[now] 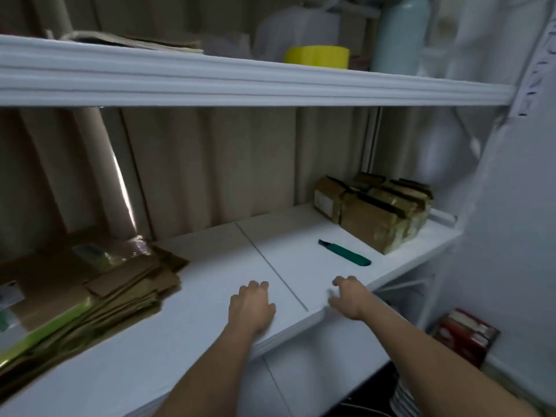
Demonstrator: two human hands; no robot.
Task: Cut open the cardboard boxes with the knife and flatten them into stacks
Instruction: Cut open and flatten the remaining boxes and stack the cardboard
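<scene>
Both of the person's arms reach out over a white shelf [210, 326] at about waist level. The left hand [251, 305] lies palm down on the shelf surface near its front edge, fingers gently bent, with nothing in it. The right hand [349, 297] hangs just over the front edge of the shelf, fingers loosely curled and slightly blurred, and it too has hold of nothing.

The knife [344, 253], a slim green-handled cutter with a dark tip, lies flat on the shelf beyond the right hand, apart from it, pointing up and to the left. Just behind it, toward the back right corner, sits a cluster of small cardboard boxes [376, 212], still whole and closed with dark tape, pressed close together. One of them shows a pale label on its side.

At the left end of the shelf lies a stack of flattened cardboard [99, 293], its sheets fanned out unevenly, some with clear tape and a green strip on them. It is well apart from the hands.

On the upper shelf [240, 82] stand a yellow roll of tape [316, 56] and, beside it to the right, a pale blue bottle [398, 34]. Corrugated beige wall panels [216, 164] run behind both shelves.
</scene>
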